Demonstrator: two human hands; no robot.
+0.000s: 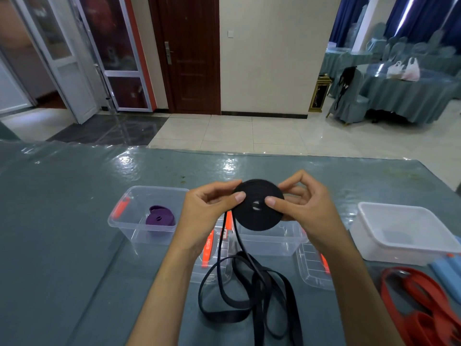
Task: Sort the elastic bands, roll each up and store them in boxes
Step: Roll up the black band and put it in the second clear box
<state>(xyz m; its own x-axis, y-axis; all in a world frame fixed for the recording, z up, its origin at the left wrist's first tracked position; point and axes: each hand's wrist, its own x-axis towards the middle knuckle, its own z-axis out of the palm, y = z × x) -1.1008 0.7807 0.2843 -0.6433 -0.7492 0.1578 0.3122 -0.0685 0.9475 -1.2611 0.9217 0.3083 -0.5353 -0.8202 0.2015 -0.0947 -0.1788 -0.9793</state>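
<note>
A black coil [258,204] is held above the table [62,221], over the middle box [272,242], and is pinched at its left rim by the left hand [207,211] and near its hub by the right hand [303,208]; thumbs are pressed on the near face, the other fingers are curled behind. From the coil's lower left a black tail [252,290] is let down into a loose, overlapping heap on the table. A purple roll [159,216] is already stored in the left box [147,214]. A white box [404,233] is seen at the right, with a red band [421,303] beside it, not yet rolled.

The chief risk is judged to be the coil springing open: much of the band is unwound, and if either pinch is eased the turns could be loosened or pushed out sideways. The crossed loops below could be pulled into a knot if the tail is drawn up too fast, and the winding would be stalled
</note>
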